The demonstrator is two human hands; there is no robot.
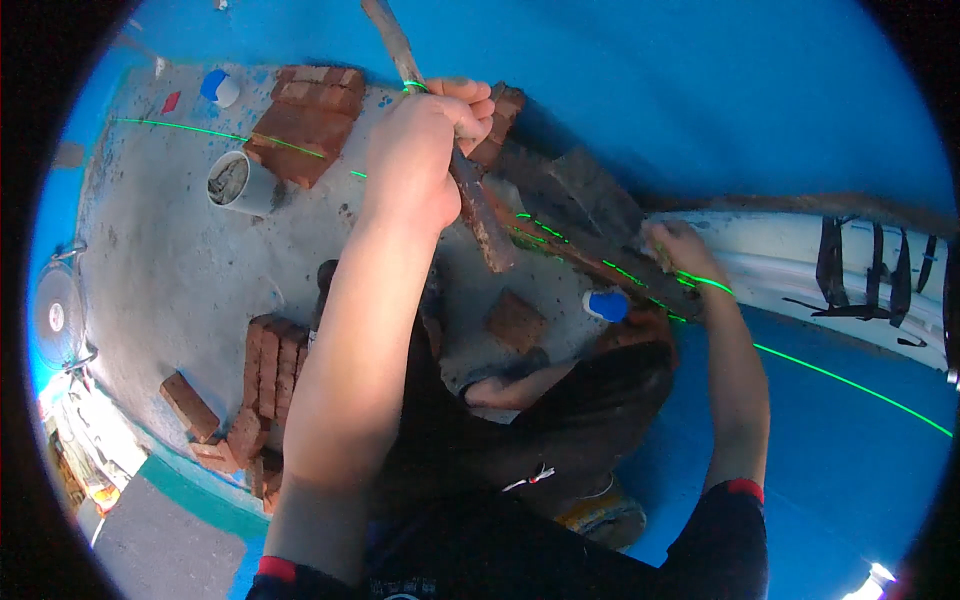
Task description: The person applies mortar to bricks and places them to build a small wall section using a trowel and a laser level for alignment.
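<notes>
Stick (pixel 485 220), wooden, slants above concrete floor (pixel 170 260), left hand (pixel 425 150) wrapping fingers snugly round its middle. Right hand (pixel 686 252) at end of dark masonry (pixel 598 192) (fingers curled; cannot tell whether gripping). Farther off: white bucket (pixel 262 188), red brick stack (pixel 275 355).

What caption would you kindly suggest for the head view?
Left hand gripping a brown stick, with red bricks and a white bucket nearby.

Brown stick (pixel 479 208), slanting, in left hand (pixel 425 142)
</notes>
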